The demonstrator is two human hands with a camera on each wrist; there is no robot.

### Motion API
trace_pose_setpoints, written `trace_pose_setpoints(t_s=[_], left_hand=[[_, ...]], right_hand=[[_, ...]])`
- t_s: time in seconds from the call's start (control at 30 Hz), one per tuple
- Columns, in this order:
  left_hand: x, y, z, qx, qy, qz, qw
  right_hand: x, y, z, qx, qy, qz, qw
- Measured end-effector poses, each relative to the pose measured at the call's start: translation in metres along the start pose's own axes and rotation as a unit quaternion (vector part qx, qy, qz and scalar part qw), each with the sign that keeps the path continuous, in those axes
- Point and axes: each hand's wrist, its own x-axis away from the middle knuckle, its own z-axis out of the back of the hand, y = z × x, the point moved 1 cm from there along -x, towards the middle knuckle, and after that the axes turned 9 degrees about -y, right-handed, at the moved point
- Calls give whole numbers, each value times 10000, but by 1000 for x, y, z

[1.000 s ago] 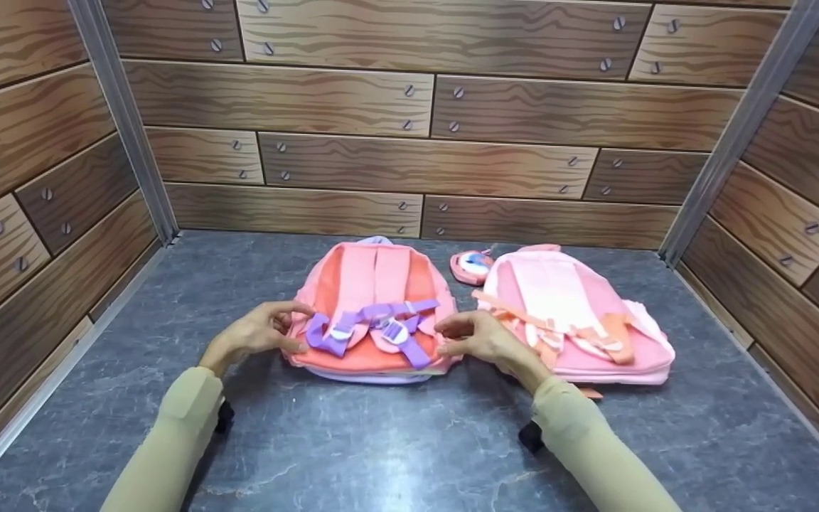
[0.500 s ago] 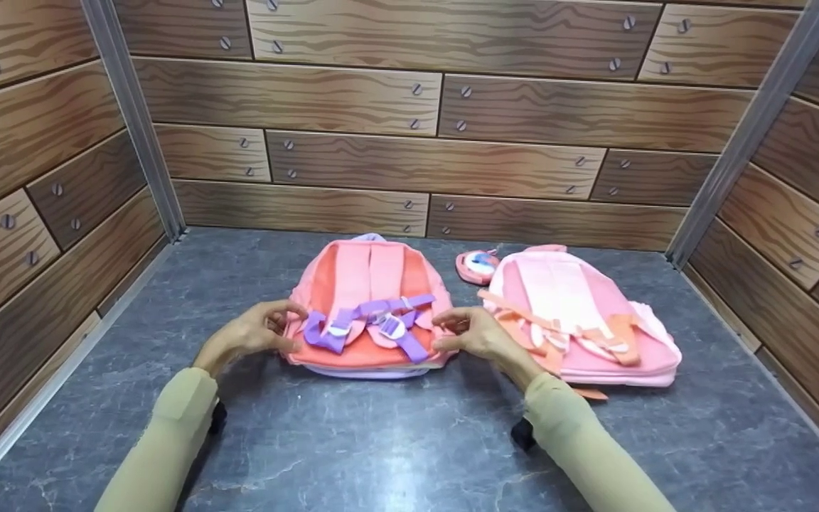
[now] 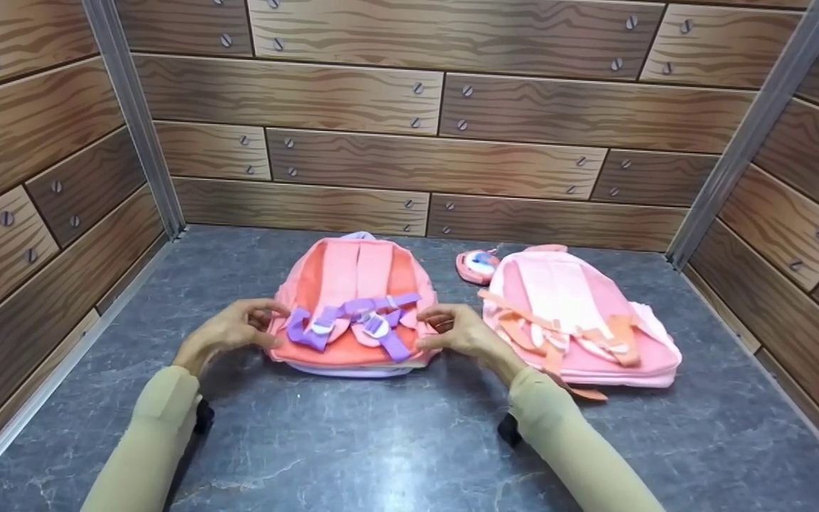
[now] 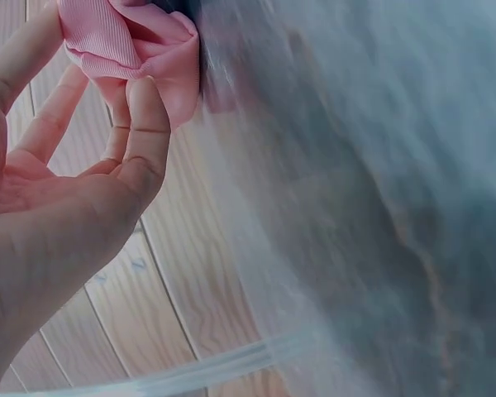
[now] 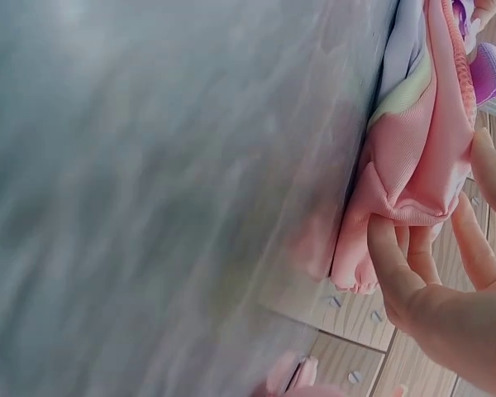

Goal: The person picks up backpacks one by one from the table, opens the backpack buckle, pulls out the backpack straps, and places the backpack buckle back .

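Head view: we see left hand (image 3: 228,331) and right hand (image 3: 468,338) pinching the purple-strapped backpack (image 3: 356,274) at opposite sides, likely to steady it evenly.

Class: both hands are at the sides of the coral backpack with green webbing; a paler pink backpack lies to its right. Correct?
No: the head view shows purple webbing, not green. The left hand and right hand are at the sides of the coral backpack; the paler pink backpack lies to its right.
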Motion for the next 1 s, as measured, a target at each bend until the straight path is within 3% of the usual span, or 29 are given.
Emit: trace_pose_setpoints(t_s=[0.27,0.43,0.63,1.0], left_hand=[[11,-14,15,-36,71,183,9998],[17,-18,23,208,166,271,9993],[22,-28,30,422,279,351,9981],[35,-45,49,658,514,498,9953]], right_hand=[[-10,-8,-15,-346,-64,85,9993],[-17,-12,-23,-520,-74,138,9985],[-22,-14,-35,-826,63,-15,9966],[-40,-27,-55,-910,407,31,9950]])
